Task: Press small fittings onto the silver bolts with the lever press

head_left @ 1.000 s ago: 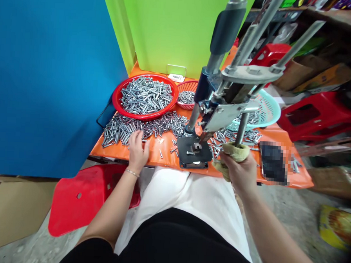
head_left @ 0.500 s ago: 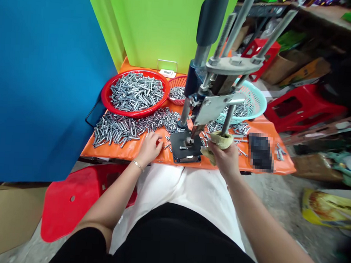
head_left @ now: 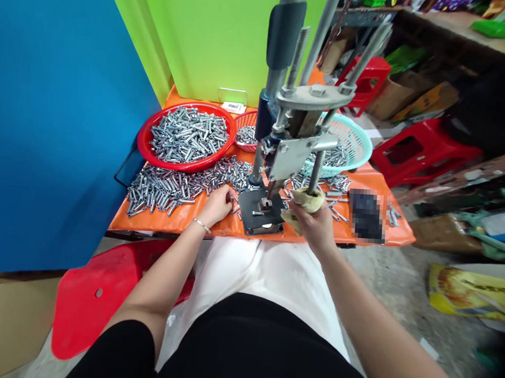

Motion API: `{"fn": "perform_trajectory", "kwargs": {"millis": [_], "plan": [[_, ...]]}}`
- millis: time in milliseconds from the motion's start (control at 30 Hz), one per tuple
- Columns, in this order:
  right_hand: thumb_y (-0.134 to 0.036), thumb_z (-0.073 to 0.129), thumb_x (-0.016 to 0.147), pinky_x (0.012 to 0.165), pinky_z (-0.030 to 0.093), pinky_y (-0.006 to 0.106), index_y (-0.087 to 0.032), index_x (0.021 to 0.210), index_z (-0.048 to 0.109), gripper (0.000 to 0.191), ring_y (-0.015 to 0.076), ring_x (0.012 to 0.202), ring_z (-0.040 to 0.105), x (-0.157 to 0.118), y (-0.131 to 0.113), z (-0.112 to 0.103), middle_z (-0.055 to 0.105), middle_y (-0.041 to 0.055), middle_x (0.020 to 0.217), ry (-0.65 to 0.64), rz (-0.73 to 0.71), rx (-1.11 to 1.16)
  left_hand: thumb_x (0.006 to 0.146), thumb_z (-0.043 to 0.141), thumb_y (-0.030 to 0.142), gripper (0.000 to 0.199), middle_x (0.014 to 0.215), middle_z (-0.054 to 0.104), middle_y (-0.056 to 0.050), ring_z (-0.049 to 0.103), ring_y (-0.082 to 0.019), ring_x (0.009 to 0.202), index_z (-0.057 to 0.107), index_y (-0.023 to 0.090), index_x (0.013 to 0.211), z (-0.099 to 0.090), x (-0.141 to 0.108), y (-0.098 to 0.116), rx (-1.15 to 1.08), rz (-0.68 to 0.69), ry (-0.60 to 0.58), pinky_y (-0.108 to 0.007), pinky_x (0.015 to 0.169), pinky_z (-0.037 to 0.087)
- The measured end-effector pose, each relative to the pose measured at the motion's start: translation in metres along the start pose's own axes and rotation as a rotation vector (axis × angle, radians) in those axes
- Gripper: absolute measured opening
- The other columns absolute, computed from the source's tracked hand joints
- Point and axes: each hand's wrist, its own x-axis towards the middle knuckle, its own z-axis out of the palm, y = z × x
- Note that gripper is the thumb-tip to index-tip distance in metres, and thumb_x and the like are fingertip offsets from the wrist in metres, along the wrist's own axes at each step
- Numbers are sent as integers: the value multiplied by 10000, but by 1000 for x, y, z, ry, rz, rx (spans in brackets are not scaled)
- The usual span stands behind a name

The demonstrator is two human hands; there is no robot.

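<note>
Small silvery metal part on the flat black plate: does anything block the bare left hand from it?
Nothing tall visible; only a few loose silvery metal pieces lie between the left hand and the black plate.

"Can you see what the left hand point(head_left: 216, 207) pinches?"
"Perhaps a small part, but it's too tiny to tell."
"And the lever point(head_left: 316, 172)?"
"Its lower end is hidden in the cloth point(head_left: 309, 200)."
"That dark thing point(head_left: 366, 215)?"
"Pixelated. The press point(head_left: 317, 97) hides part of the turquoise basket point(head_left: 359, 142), and the right edge cuts off the yellow bag point(head_left: 469, 292)."
</note>
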Motion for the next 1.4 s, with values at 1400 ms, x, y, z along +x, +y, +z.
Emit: {"fn": "perform_trajectory", "kwargs": {"millis": [1400], "plan": [[-466, 648, 827, 913, 515, 346, -215, 1055, 492, 373, 192, 927, 630, 41, 28, 39, 650, 75, 1018, 162, -323, -94, 855, 707, 138, 155, 845, 644, -15, 622, -198, 872, 588, 206, 784, 23, -6, 101, -57, 160, 91, -335, 860, 512]]}}
